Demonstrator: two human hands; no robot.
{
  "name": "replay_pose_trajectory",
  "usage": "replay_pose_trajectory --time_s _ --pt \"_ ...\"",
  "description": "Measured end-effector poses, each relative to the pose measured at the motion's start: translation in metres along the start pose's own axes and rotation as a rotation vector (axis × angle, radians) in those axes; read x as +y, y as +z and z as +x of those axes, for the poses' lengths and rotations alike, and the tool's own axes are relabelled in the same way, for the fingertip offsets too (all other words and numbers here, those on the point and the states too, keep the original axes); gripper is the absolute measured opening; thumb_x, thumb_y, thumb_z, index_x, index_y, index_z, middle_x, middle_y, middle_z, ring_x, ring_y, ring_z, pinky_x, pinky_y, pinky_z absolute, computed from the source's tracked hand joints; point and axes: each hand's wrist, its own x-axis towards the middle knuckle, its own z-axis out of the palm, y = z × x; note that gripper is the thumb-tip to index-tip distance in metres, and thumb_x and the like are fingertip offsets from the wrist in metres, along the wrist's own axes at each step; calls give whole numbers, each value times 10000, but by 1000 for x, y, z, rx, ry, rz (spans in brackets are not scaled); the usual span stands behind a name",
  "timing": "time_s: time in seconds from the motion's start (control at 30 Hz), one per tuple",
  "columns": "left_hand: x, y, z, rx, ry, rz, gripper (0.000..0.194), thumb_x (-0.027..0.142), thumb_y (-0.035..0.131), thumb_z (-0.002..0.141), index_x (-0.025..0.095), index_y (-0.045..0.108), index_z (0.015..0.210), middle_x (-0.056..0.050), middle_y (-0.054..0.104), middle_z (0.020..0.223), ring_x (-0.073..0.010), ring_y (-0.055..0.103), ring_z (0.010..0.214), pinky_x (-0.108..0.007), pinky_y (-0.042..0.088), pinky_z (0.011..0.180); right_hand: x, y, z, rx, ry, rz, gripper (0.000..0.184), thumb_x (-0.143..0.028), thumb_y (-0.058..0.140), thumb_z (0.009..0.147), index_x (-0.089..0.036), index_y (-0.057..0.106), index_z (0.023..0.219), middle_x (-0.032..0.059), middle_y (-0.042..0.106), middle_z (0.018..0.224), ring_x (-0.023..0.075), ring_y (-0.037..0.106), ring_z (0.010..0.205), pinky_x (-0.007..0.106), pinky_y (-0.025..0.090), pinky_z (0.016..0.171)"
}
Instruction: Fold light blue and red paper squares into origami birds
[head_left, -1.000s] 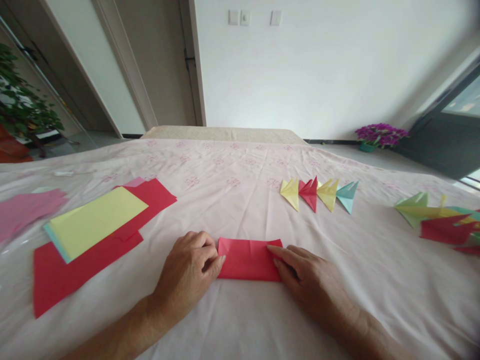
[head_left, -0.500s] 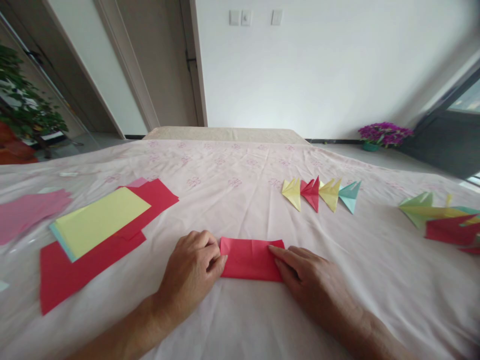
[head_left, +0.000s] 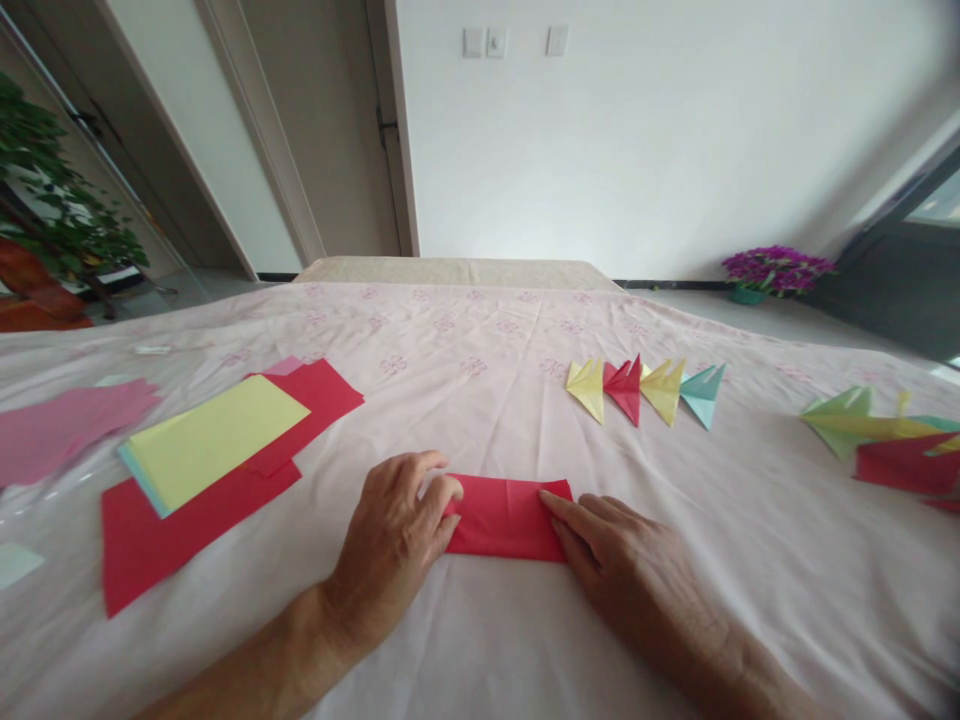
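A folded red sheet of paper (head_left: 504, 518) lies flat in front of me as a wide rectangle, with a faint crease down its middle. My left hand (head_left: 401, 525) is at its left end, fingers bent, the thumb and a curled finger closed at the paper's edge. That end is partly hidden by the fingers. On the right end, my right hand (head_left: 630, 560) presses down with its index fingertip near the upper corner. Its thumb lies beside the index finger, and the other fingers are folded together.
Yellow (head_left: 217, 440) and red sheets (head_left: 161, 545) overlap on the left, beside pink sheets (head_left: 60, 425). Several folded paper pieces (head_left: 624, 390) stand in a row beyond my right hand. More folded pieces (head_left: 904, 460) sit at the far right. A patterned cloth (head_left: 465, 420) covers the table.
My left hand has loosened and lifted slightly, its index finger now raised and curled above the paper's left end. My right hand stays in place. The view has shifted a little.
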Motion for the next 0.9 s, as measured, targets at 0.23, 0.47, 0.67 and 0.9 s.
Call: replay_pose_trajectory --time_s 0.23,0.47,0.67,0.9 --pt "-3 5 -4 -125 264 -149 323 14 429 920 176 591 1147 -55 670 1125 -169 618 1061 -331 513 967 -1 1 -1 32 -37 -49 253 -254 415 973 -262 639 1091 1 625 735 150 580 651 281 360 589" --pt "20 -1 -11 -300 187 60 538 349 618 877 202 471 1373 -160 566 1320 -326 551 1208 -495 489 997 -2 0 -1 -8 -36 -98 222 -245 419 973 -241 634 1029 9 617 744 168 576 676 294 344 598" --pt "23 -1 -16 -377 218 108 797 618 631 765 326 355 1453 -193 443 1440 -432 402 1320 -615 425 998 -3 -1 -3 17 -24 -162 198 -253 455 961 -251 628 1056 22 602 782 172 543 702 295 328 610" --pt "20 4 -17 -375 276 77 789 515 682 786 272 351 1460 -140 411 1485 -370 349 1372 -584 303 1111 -6 -5 -4 27 -13 -200 140 -225 504 931 -257 639 950 32 580 814 187 502 737 313 322 629"
